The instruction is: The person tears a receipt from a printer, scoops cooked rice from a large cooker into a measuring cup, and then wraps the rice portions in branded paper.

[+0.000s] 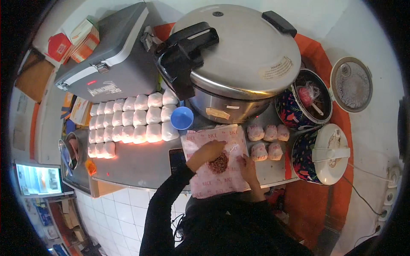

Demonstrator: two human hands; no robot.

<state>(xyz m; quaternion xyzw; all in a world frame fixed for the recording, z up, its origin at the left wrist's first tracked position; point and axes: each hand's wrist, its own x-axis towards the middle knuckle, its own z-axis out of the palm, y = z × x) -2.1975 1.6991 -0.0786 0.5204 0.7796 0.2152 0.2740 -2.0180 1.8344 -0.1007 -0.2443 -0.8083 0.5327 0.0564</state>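
A stack of wrapping paper sheets with red print lies before me, reaching over the table's front edge. On the top sheet sits a mound of brown, crumbly food, perhaps rice. My left hand reaches across the paper at the mound's upper left; its fingertips are hard to make out. At the paper's right edge is my right hand, with its fingers against the sheet; whether they pinch it is unclear. Several wrapped bundles in the same printed paper stand just right of the sheets.
Rows of white wrapped bundles fill the left of the metal table. Behind are a blue cup, a large rice cooker and a grey cooler box. An open patterned pot and a lidded container stand right.
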